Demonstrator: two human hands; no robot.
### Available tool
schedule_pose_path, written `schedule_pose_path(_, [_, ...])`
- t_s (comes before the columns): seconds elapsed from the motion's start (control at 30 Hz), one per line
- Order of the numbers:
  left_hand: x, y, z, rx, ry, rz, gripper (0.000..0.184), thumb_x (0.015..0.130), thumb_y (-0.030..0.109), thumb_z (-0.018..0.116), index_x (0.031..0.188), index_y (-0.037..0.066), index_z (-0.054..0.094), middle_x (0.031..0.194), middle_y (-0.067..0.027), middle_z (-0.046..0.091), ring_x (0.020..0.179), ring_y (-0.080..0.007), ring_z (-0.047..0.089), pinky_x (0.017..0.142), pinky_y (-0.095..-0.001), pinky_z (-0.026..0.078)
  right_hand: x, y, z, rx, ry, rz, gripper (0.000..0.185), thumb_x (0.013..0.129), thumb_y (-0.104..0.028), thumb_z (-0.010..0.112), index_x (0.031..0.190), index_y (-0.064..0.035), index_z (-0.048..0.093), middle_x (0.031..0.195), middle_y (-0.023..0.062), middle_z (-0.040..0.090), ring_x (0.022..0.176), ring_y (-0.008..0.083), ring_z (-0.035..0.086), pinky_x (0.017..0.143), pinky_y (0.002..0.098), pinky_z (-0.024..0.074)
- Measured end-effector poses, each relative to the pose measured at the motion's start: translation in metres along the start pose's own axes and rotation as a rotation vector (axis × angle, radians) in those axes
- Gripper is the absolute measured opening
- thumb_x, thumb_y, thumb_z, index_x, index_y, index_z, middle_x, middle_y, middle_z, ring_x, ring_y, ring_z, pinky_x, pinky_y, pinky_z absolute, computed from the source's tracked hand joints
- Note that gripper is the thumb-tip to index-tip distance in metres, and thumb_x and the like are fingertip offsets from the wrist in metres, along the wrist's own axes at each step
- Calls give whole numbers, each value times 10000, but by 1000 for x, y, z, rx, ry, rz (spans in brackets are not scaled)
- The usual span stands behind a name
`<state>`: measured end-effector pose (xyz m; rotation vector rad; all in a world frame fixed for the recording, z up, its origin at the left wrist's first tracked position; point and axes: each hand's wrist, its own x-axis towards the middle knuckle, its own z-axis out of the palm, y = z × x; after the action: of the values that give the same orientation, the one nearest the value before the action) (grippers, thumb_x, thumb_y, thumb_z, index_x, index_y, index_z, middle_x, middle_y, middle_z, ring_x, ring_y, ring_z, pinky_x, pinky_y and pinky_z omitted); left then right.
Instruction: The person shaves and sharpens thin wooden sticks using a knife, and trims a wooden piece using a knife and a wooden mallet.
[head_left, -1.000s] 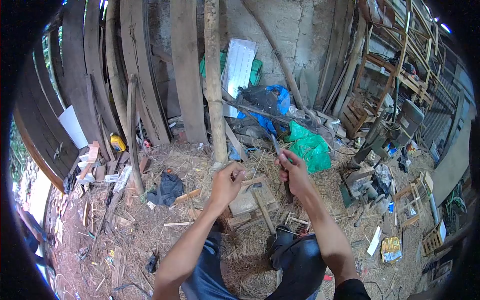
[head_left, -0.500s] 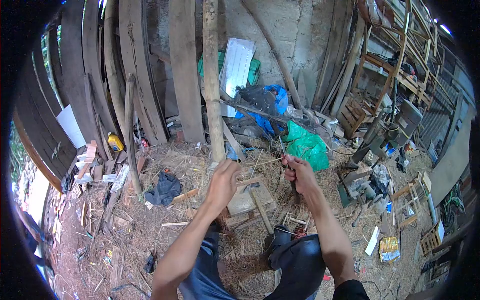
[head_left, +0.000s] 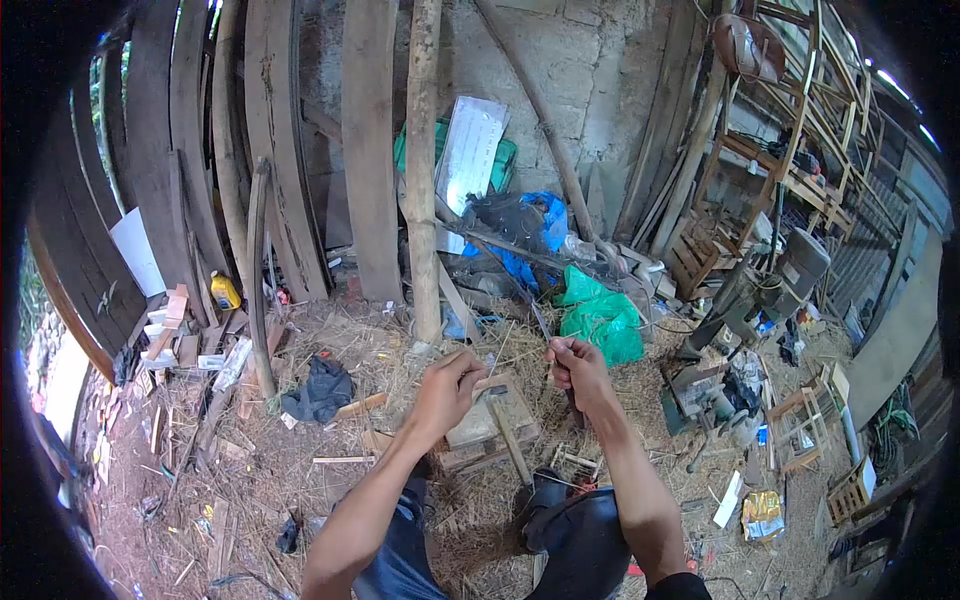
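My right hand (head_left: 581,372) is closed around a knife (head_left: 541,318); its narrow blade points up and away, and a dark handle extends below my fist. My left hand (head_left: 447,391) is to its left at about the same height, with thumb and fingers pinched together. A thin pale sliver shows at its fingertips, too fine to tell whether it is held. Between and below my hands, a wooden block (head_left: 490,422) rests on the ground with a narrow wooden stick (head_left: 511,440) leaning across it. My knees are bent on either side.
Straw and wood scraps litter the floor. Ahead stand a wooden post (head_left: 424,180), a green plastic bag (head_left: 600,315) and a blue tarp (head_left: 520,270). A black bag (head_left: 320,388) lies left, near a yellow bottle (head_left: 225,291). Machinery (head_left: 790,275) and wooden frames (head_left: 805,430) are on the right.
Both hands sit a little lower in view, and the right hand has shifted slightly left with the knife. A thin strip seen between the hands before no longer shows there. The view has tilted up slightly.
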<state>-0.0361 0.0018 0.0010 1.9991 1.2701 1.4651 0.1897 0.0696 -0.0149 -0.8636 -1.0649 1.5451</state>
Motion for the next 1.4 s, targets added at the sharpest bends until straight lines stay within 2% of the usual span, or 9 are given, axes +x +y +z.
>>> schedule_pose_path(0.17, [0,-12,-2,28,-27,51,91,757,-81,552,835,-37,566,788,-183,556,752,-356,555,669,-393,442,3,4,-17,-72,95,-45,113,894,-140,580,860,-32,570,721,19,554,474,55,373,406,210,281])
schedule_pose_path(0.23, [0,-27,-18,181,101,113,97,763,-80,533,842,-32,562,809,-185,557,775,-373,550,685,-404,448,12,2,-60,-111,367,-131,98,896,-115,558,868,-22,575,719,18,550,473,57,375,395,212,282])
schedule_pose_path(0.3, [0,-34,-40,183,110,34,75,771,-56,535,836,-27,559,814,-184,558,776,-378,548,693,-411,450,9,0,-94,40,426,-188,91,905,-97,529,902,-17,573,713,23,548,464,61,374,387,215,287])
schedule_pose_path(0.43, [4,-53,-32,119,139,-73,40,799,23,545,812,-14,540,824,-176,561,791,-375,543,720,-432,445,12,14,-68,-218,344,-144,150,913,-141,539,981,-7,548,737,48,564,448,77,386,384,218,296])
schedule_pose_path(0.7, [8,-62,-12,49,121,-74,52,814,62,556,837,15,550,830,-156,570,815,-356,543,741,-424,439,17,-13,3,-69,288,-141,364,912,-241,564,1212,-43,503,778,53,595,460,66,385,397,211,305])
schedule_pose_path(0.87, [14,-35,-3,-70,-50,-144,66,858,78,542,880,23,572,818,-134,582,724,-336,565,649,-420,448,-16,-24,27,-179,256,-24,348,906,-220,576,1193,-38,504,813,75,602,485,73,397,413,211,317])
schedule_pose_path(0.9, [13,-37,7,-62,-1,-33,75,864,79,551,889,14,579,817,-132,588,700,-314,579,618,-414,447,-25,-26,27,-160,239,-26,330,906,-213,576,1173,-32,506,812,78,601,484,75,398,413,212,317])
schedule_pose_path(1.13, [9,4,45,-314,-64,89,89,807,45,605,872,-15,598,814,-158,617,692,-309,606,620,-364,463,-80,-54,3,-147,335,-94,205,915,-191,561,1039,-32,528,797,48,598,485,64,405,412,212,328])
schedule_pose_path(1.4, [18,31,46,-250,-116,61,77,817,78,610,855,11,609,771,-129,619,663,-269,599,595,-342,461,-122,-97,-12,-139,269,-80,161,921,-173,549,1004,-37,528,787,63,598,489,60,403,411,203,314])
